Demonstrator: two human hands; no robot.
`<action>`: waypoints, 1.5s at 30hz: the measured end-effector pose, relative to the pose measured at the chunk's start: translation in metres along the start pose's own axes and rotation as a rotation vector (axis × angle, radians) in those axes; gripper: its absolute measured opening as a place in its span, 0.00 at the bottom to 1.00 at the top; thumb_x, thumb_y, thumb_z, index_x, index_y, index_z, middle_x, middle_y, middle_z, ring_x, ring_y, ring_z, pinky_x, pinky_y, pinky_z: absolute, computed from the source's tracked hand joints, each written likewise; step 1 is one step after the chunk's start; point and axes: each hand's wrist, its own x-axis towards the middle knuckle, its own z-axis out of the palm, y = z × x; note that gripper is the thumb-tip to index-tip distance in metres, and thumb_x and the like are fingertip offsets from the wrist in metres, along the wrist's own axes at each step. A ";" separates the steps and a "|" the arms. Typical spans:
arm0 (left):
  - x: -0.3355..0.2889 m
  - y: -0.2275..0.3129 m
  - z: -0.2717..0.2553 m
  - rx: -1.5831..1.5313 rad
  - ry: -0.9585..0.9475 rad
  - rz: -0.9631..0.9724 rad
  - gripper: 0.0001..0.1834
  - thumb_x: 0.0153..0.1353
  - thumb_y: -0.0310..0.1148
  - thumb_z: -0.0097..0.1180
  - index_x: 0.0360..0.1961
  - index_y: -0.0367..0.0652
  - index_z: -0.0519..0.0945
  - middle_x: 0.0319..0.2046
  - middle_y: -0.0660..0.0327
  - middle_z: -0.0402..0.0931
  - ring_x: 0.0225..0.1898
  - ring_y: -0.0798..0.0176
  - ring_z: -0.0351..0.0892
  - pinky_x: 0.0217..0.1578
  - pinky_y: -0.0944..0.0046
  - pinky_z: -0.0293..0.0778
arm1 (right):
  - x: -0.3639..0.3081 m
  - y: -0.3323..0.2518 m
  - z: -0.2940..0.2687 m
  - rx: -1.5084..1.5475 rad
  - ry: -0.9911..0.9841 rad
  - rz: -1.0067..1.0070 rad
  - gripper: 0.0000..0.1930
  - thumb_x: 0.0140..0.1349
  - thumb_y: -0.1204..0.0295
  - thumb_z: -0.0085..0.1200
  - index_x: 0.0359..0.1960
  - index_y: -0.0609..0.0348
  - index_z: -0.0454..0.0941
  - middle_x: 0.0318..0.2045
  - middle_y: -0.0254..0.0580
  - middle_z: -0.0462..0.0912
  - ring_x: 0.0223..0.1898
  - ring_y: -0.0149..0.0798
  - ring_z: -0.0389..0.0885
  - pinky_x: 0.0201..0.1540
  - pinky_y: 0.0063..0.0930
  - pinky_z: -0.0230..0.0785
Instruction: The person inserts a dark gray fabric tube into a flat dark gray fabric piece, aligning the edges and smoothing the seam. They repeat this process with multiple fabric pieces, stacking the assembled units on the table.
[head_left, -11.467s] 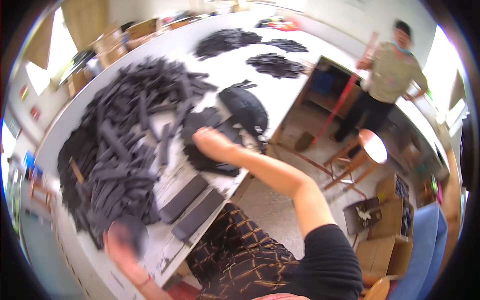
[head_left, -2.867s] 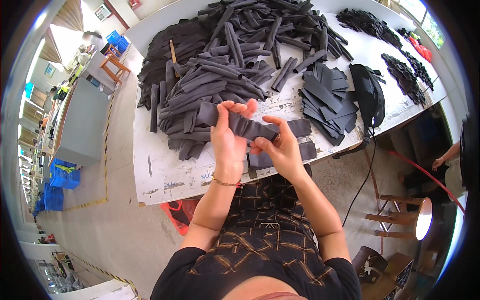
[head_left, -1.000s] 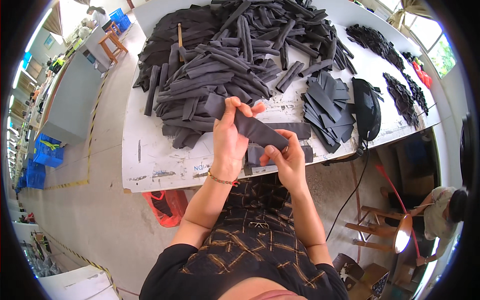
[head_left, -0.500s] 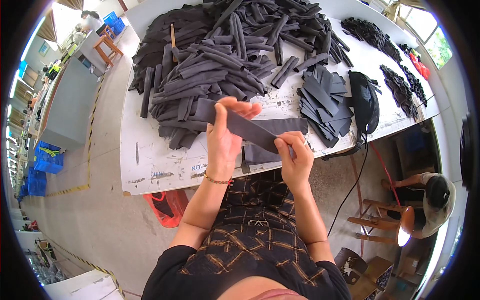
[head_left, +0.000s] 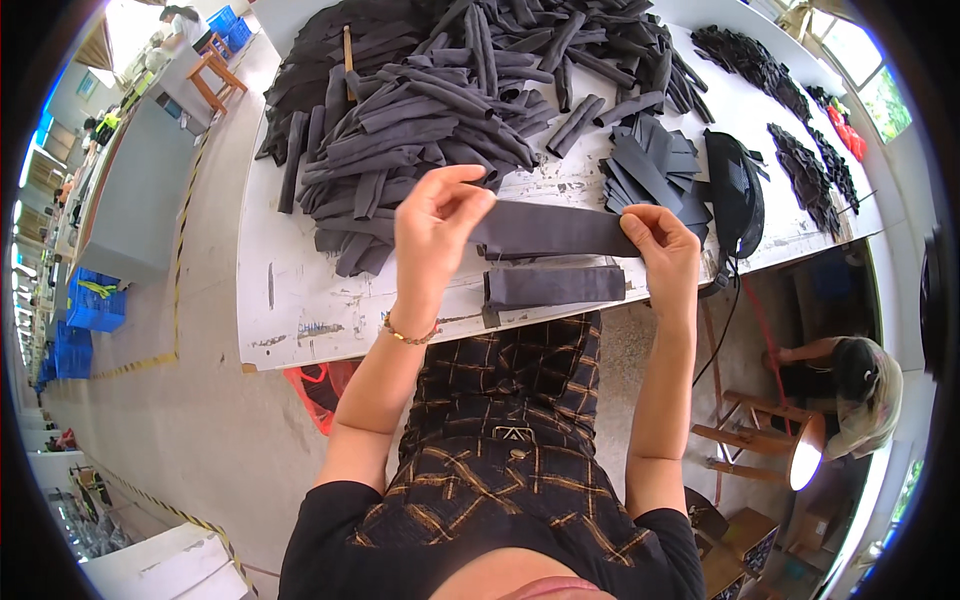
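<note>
A dark grey fabric strip [head_left: 560,230] is stretched sideways between my hands, above the near part of the table. My right hand [head_left: 665,245] pinches its right end between thumb and fingers. At the strip's left end, my left hand [head_left: 432,230] has its thumb and fingers closed in on the corner; the exact contact is partly hidden. Just nearer to me, a flat folded grey fabric piece [head_left: 555,287] lies by the table edge. Beyond my left hand is a large heap of grey fabric tubes [head_left: 410,140].
On the white table [head_left: 300,300], dark flat strips [head_left: 650,165] are stacked beside a black mesh item [head_left: 733,195] with a cord. A wooden stick [head_left: 348,60] stands in the heap. Right of the table, a person [head_left: 865,395] bends near a wooden stool [head_left: 800,450].
My hands have moved apart, the right one to the right and farther away. The strip has gone from slanted to nearly level and spread flat.
</note>
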 end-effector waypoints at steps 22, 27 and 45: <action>0.035 0.004 -0.108 0.502 0.448 0.072 0.07 0.60 0.24 0.63 0.39 0.36 0.84 0.32 0.62 0.84 0.33 0.73 0.80 0.37 0.72 0.75 | 0.028 0.058 0.012 -0.695 0.001 -0.270 0.07 0.59 0.71 0.63 0.35 0.62 0.83 0.28 0.41 0.81 0.27 0.36 0.77 0.34 0.30 0.70; 0.048 0.007 -0.129 0.686 0.370 0.171 0.06 0.60 0.24 0.63 0.39 0.38 0.85 0.33 0.63 0.84 0.33 0.72 0.81 0.37 0.72 0.75 | 0.048 0.066 -0.022 -0.626 0.126 -0.253 0.06 0.62 0.72 0.59 0.35 0.63 0.82 0.29 0.43 0.80 0.28 0.39 0.77 0.34 0.31 0.69; 0.078 0.019 -0.064 0.689 0.043 0.329 0.06 0.61 0.25 0.61 0.39 0.38 0.84 0.35 0.60 0.85 0.33 0.70 0.82 0.37 0.70 0.76 | 0.121 0.115 -0.032 -1.351 0.037 -0.556 0.13 0.60 0.70 0.56 0.43 0.66 0.79 0.44 0.47 0.80 0.47 0.48 0.78 0.46 0.40 0.74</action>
